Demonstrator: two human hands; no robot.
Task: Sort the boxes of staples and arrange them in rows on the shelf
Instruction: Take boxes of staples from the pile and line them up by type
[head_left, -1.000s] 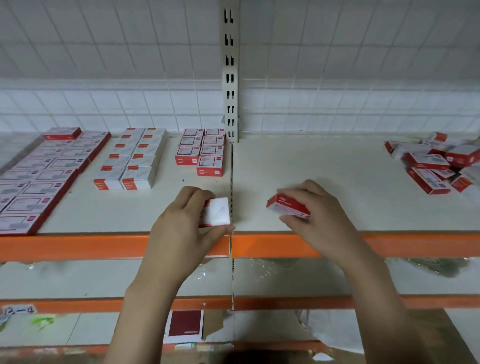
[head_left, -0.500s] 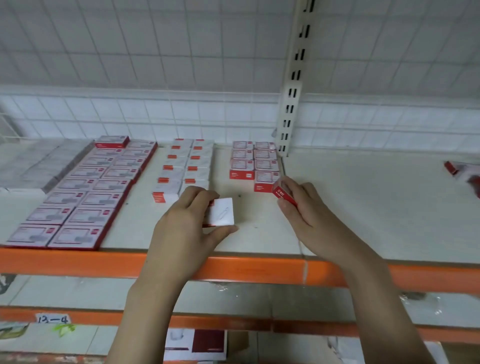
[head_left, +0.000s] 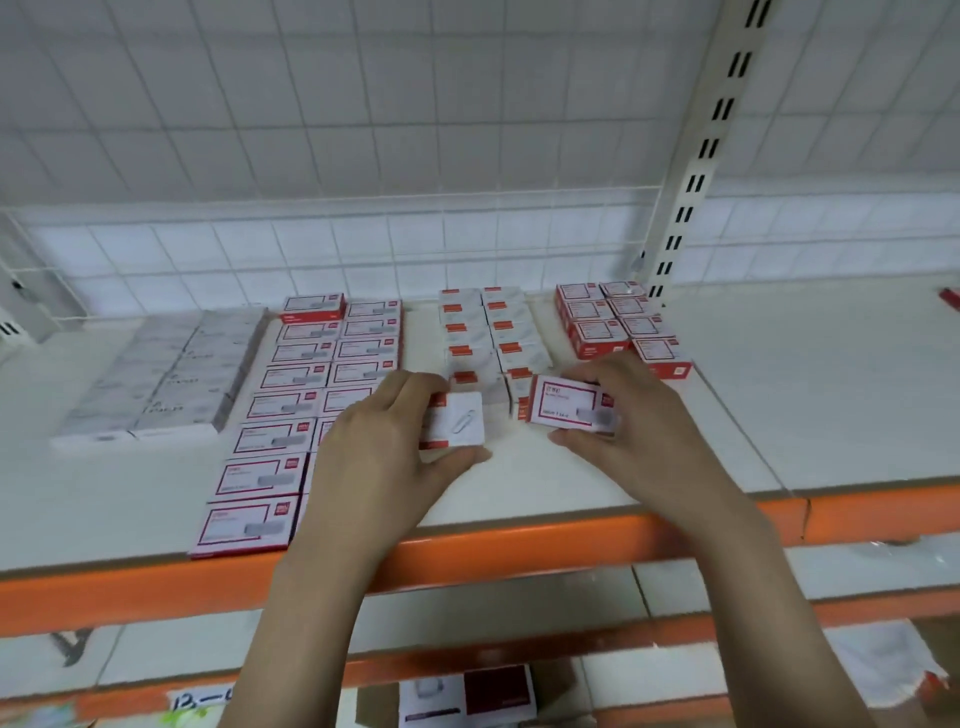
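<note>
Left hand (head_left: 374, 467) grips a white box (head_left: 457, 427) with a paperclip drawing on top, fingers curled over its far edge, thumb under the near edge, held just above the shelf (head_left: 779, 415) near its front. Right hand (head_left: 639, 431) pinches a red-bordered box (head_left: 569, 402), label up, thumb at the near edge and fingers at the far edge, just beside the white one and apart from it. Behind the hands, white boxes with red tabs sit in two rows (head_left: 488, 338). Right of those, small red boxes in two rows (head_left: 613, 322). Left of the hands, larger red-bordered boxes in two long rows (head_left: 306, 384), partly hidden by the left hand. Farther left, grey boxes (head_left: 171, 374). Orange shelf edge (head_left: 519, 545) runs below both wrists. Slotted upright (head_left: 701, 156) at the back right.
</note>
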